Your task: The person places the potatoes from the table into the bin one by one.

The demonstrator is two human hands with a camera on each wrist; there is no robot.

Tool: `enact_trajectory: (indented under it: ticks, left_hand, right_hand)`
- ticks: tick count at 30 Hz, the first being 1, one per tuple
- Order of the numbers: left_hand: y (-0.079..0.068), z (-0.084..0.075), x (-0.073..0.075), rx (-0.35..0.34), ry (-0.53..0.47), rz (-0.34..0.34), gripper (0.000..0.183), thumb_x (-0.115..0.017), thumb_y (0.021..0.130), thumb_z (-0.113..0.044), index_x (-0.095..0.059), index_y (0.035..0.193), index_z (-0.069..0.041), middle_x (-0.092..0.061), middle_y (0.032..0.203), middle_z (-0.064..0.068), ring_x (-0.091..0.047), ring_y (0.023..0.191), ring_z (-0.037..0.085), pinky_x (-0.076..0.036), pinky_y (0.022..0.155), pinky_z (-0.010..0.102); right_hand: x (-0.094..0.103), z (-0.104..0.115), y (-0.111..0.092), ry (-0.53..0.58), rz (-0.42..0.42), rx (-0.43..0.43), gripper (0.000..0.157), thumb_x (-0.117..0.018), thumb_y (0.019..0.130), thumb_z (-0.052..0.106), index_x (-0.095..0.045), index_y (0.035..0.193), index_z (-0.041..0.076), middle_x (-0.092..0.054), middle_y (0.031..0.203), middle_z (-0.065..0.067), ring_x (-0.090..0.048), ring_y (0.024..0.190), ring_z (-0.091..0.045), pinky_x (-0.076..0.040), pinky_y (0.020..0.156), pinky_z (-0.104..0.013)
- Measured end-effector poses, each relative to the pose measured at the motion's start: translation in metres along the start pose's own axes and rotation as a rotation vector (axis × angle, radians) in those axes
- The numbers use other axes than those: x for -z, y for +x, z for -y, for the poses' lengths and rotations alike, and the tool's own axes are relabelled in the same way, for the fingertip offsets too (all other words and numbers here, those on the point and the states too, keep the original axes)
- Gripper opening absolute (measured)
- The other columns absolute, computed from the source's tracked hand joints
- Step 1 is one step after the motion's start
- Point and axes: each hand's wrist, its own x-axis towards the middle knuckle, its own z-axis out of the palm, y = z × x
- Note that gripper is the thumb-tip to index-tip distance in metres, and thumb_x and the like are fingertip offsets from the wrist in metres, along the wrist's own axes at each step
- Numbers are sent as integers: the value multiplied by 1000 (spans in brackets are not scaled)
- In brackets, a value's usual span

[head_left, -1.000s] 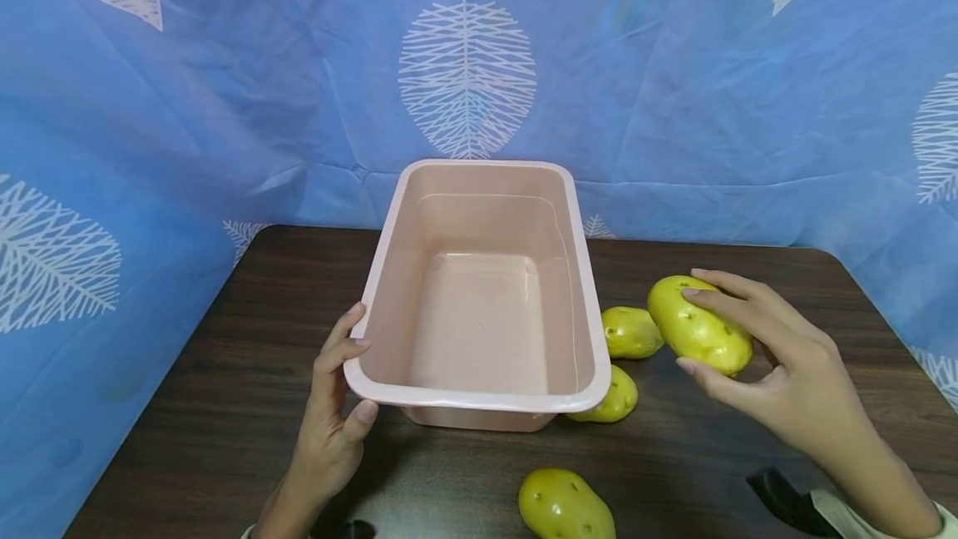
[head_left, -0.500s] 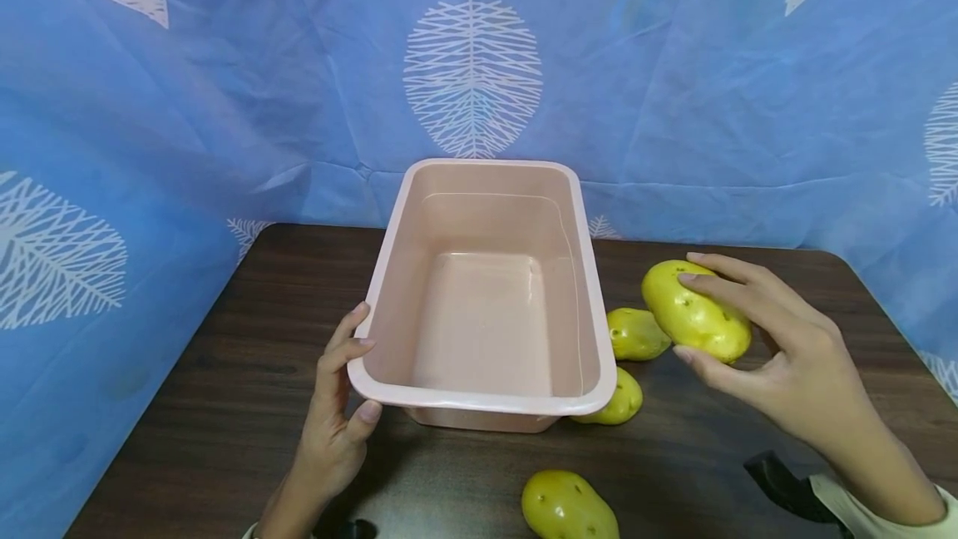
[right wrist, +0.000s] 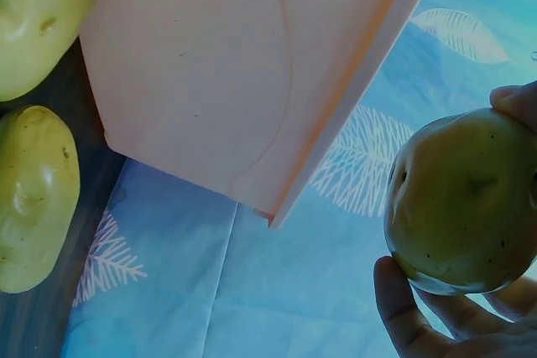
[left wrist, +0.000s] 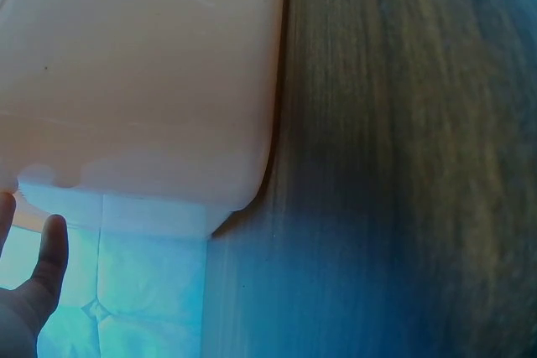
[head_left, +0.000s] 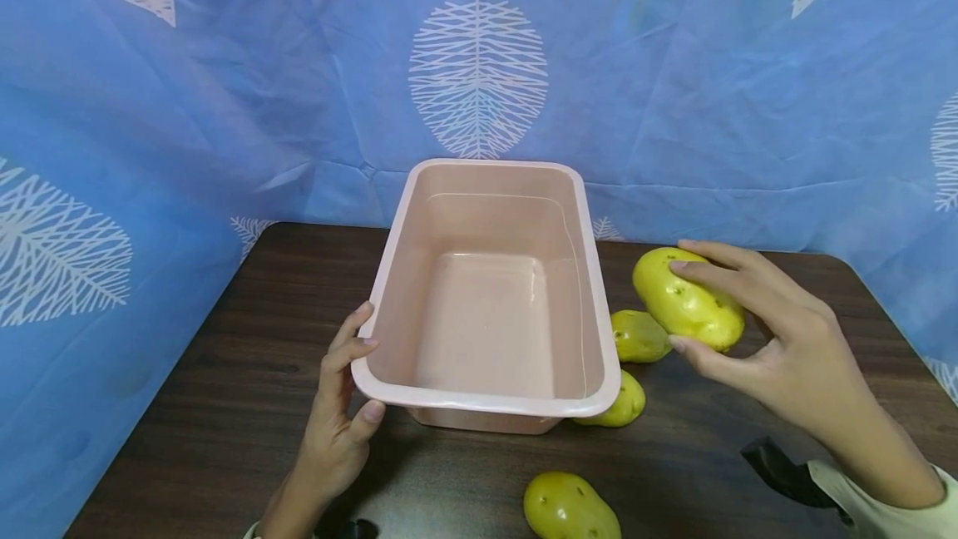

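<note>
A pale pink rectangular plastic basin [head_left: 479, 404] stands at the middle of the table, its inside bare. My left hand [head_left: 329, 431] holds the basin's near left corner, fingertips over the rim and thumb below the front edge. To the right of the basin, my right hand [head_left: 786, 335] grips a yellow potato [head_left: 688, 298] between thumb and fingers, raised above the tabletop. In the right wrist view that potato [right wrist: 470, 199] hides part of the fingers. Two more potatoes lie beside the basin's right side, one farther back [head_left: 640, 337] and one nearer [head_left: 619, 402], partly covered by the rim.
Another potato [head_left: 570, 507] lies near the front of the dark wooden table [head_left: 224, 406]. Behind the table hangs a blue cloth [head_left: 299, 65] with white leaf prints. A black strap [head_left: 782, 472] is at the right wrist.
My right hand has lifted the potato a little higher and slightly toward the basin. The left hand keeps its hold on the rim. The whole head view has shifted slightly.
</note>
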Motion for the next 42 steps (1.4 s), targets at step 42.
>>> enact_trajectory:
  ticks: [42]
  left_hand:
    - [0,-2,0,13,4,-6,53,-56,98,-31,-38,135,2,-23,158,23,-26,145,32,-28,112,27]
  right_hand:
    - [-18,6,52,0,54,60,74,-87,60,0,-64,129,16,-57,140,-6,-48,128,0,-41,80,-9]
